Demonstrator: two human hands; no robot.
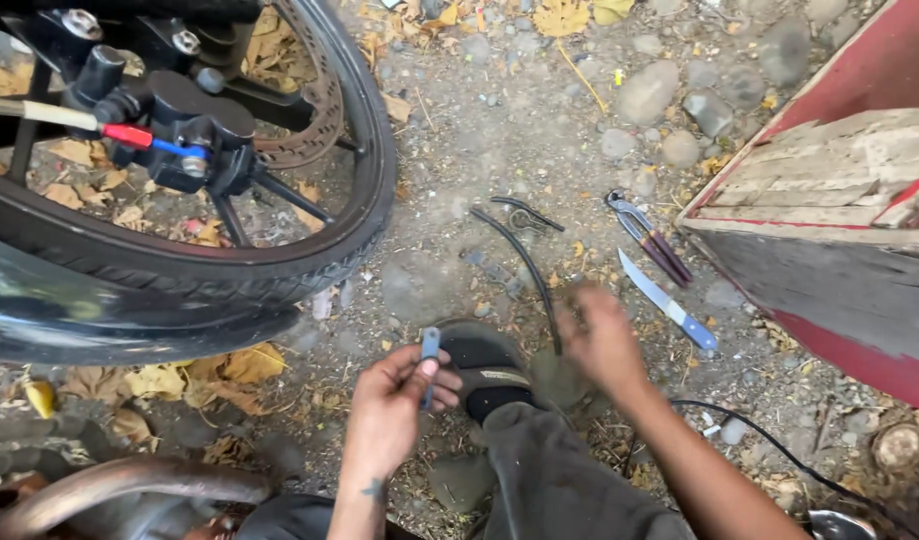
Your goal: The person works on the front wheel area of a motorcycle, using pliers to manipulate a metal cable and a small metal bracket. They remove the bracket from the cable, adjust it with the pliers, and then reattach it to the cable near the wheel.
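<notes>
Wheel (280, 262) with brake caliper (185, 135) fills my ten o'clock. Gravel ground (460, 150) carries pliers (648, 236) and knife (668, 301) at two o'clock. Right hand (605, 340) blurred, grip unreadable. Left hand (390, 400) pinches small blue-grey piece (431, 347), low centre.

We see our bare forearms; a small dark tattoo (374, 489) marks the left wrist; grey trousers (565, 480); a dark sandal (490, 372).

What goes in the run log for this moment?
left hand: holds small blue-grey flat part | right hand: blurred, near black cable | knife, pliers on gravel
</notes>
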